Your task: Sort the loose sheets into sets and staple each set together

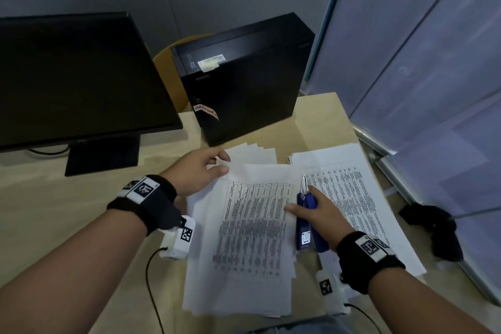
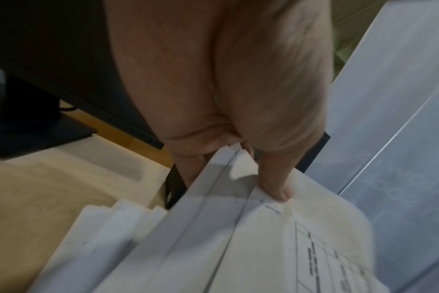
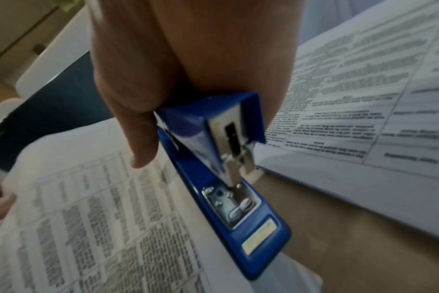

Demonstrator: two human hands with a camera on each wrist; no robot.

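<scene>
Right hand (image 1: 320, 214) is gripping blue stapler (image 1: 307, 221); left hand (image 1: 199, 169) is pinching near stack (image 1: 252, 238) corner. Far stack (image 1: 355, 198) lying aside; stapling seemingly pending.

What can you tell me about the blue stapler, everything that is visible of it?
The blue stapler has a glossy blue body, seemingly plastic or painted metal, with silver metal inner parts. Its top arm is raised from the base, so the metal anvil plate and a pale yellow label on the base show. It lies between the two paper stacks, its base partly over the edge of the left stack. The right hand grips its top arm, thumb along the side. No sheet is between arm and base.
</scene>
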